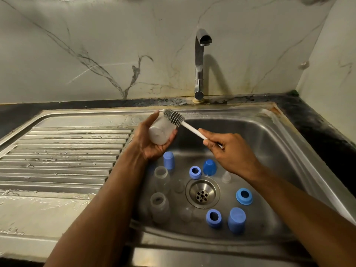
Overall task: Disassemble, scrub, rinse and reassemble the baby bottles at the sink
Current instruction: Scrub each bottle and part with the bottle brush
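A marble-veined wall (96, 54) backs a stainless-steel sink (269, 143) set in a dark counter (317, 132), with a ribbed draining board (63, 151) to the left and a chrome tap (199, 64) standing at the rear edge, its spout dry.

In the head view, the left hand (152, 143) cups one clear bottle body (161, 132) from below, fingers and thumb curled round it, holding it tilted over the left rim of the basin with its base toward the camera. The right hand (229, 149) grips the white handle of a bottle brush (185, 124); the brush's grey bristled head lies at the mouth of the held bottle, partly outside it.

On the basin floor, around the drain (202, 192), lie the loose parts. Two more clear bottle bodies (160, 176) stand upright at the left, one behind the other. Three blue caps (169, 160) stand dome up: one near the left wrist, one behind the drain, one at the front right. Three blue screw rings (244, 196) lie with their holes upward: one behind the drain, one to its right, one in front. Clear teats (226, 177) are faint against the steel; at least three show, and the count is not certain. The right forearm crosses above the basin's right side.
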